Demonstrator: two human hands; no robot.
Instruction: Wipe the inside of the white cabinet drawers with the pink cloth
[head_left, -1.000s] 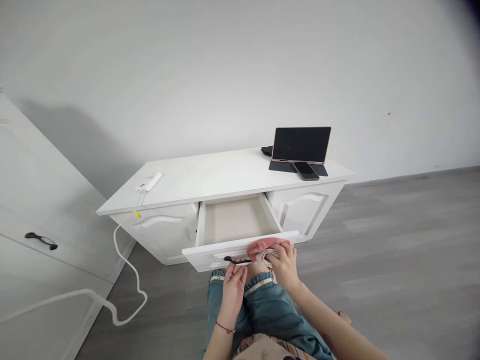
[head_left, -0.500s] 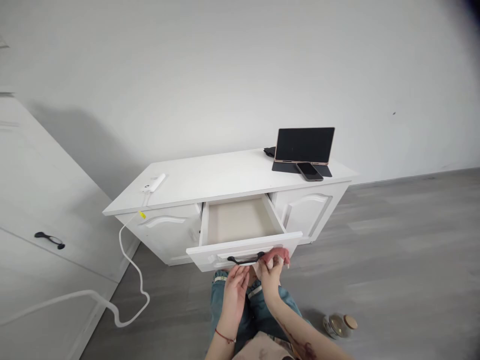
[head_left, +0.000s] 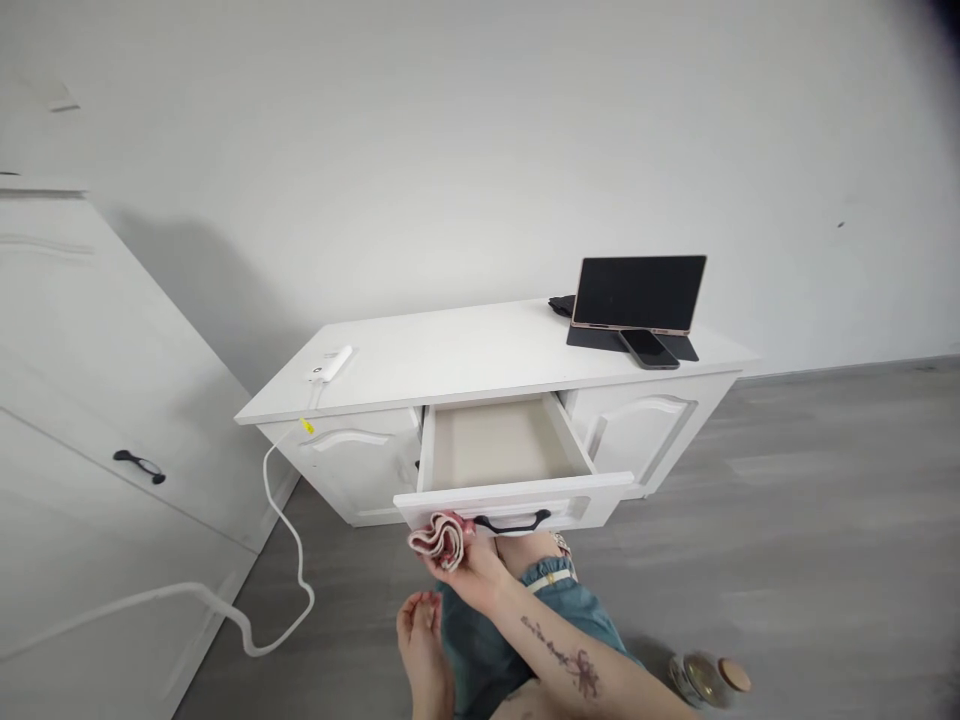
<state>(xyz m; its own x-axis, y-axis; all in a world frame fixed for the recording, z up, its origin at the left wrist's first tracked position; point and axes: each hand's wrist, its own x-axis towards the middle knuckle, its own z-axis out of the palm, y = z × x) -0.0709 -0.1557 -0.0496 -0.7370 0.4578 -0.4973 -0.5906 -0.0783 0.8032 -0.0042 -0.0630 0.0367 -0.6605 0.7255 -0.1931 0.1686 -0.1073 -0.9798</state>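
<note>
White corded gadget [head_left: 336, 362] sits near the tabletop's [head_left: 420, 350] left edge. Left grip [head_left: 424, 645] is loosely curled, can't tell if it's pressed together. Folded pink cloth [head_left: 437, 541] is by the drawer front's [head_left: 600, 507] left end, pinched in the right grip [head_left: 475, 575]. Drawer's [head_left: 499, 440] pulled out, pale bottom showing. Lidded glass jar [head_left: 701, 680] on the floor [head_left: 810, 490], contents unclear.

Bunched pink-white cloth [head_left: 439, 541] at front of pulled-out drawer [head_left: 517, 491].

Pink cloth [head_left: 440, 541] — perhaps cream-edged, black handle [head_left: 513, 528]
</note>
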